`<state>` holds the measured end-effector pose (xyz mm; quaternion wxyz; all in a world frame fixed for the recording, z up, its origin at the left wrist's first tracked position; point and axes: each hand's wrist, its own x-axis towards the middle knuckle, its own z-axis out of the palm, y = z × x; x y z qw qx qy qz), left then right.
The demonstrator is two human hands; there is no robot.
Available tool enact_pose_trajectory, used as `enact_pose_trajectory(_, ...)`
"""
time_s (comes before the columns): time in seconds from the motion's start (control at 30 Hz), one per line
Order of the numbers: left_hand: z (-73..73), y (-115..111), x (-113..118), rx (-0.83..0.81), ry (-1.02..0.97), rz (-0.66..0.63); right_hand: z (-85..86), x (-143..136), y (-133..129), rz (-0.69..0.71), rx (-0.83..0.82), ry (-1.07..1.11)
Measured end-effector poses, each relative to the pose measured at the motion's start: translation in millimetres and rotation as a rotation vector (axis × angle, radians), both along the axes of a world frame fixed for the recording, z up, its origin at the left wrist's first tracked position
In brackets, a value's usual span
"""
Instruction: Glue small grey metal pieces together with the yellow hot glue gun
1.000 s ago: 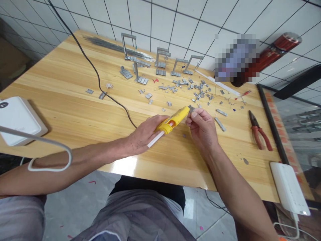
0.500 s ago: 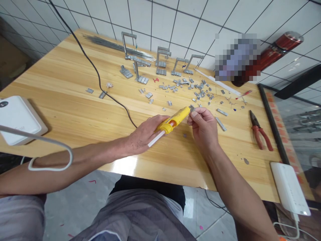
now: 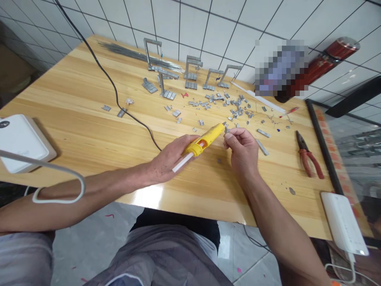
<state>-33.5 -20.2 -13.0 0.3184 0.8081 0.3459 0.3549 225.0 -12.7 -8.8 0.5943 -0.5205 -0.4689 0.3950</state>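
My left hand [image 3: 171, 159] is wrapped round a yellow hot glue gun [image 3: 205, 139]. A white glue stick [image 3: 182, 162] pokes out of its back end, and its nozzle points up and to the right. In a pinch between thumb and finger, my right hand [image 3: 244, 151] holds a small grey metal piece [image 3: 227, 130] close beside the nozzle. Many similar grey metal pieces [image 3: 237, 109] lie scattered beyond the hands. Behind them stand several small grey metal frames [image 3: 193, 71] on slatted bases. Two flat grey strips [image 3: 262, 147] rest right of my right hand.
Red-handled pliers [image 3: 306, 155] lie at the right, near a white power bank [image 3: 344, 222]. A white box-shaped device [image 3: 22, 143] sits at the left. A black cable [image 3: 114, 89] crosses the table. Thin metal rods [image 3: 131, 53] and a red flask [image 3: 330, 59] are by the tiled wall.
The glue gun's nozzle has drawn slightly away from the metal piece, and the gun has shifted a little left. My right hand has stayed almost still, keeping its pinch.
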Motion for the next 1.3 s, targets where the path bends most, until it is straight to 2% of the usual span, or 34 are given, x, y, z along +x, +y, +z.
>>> enact_pose_trajectory(0.17, -2.0, 0, -1, 0.025, -0.017, -0.012, -4.1, 5, -2, -0.074, 0.123, -0.265)
enact_pose_trajectory(0.4, -5.0, 1, -3, -0.003, 0.003, -0.039, -6.0, 12, -1, -0.15, 0.234, -0.479)
enact_pose_trajectory(0.67, -1.5, 1, -4, -0.037, 0.056, -0.072, -4.7, 12, -1, -0.17, 0.209, -0.572)
enact_pose_trajectory(0.97, -0.9, 2, -5, -0.037, 0.108, -0.093, -7.1, 12, 0, -0.176, 0.236, -0.555)
enact_pose_trajectory(1.3, -0.3, 1, -3, -0.045, 0.071, -0.075, -3.7, 10, -3, -0.145, 0.229, -0.571)
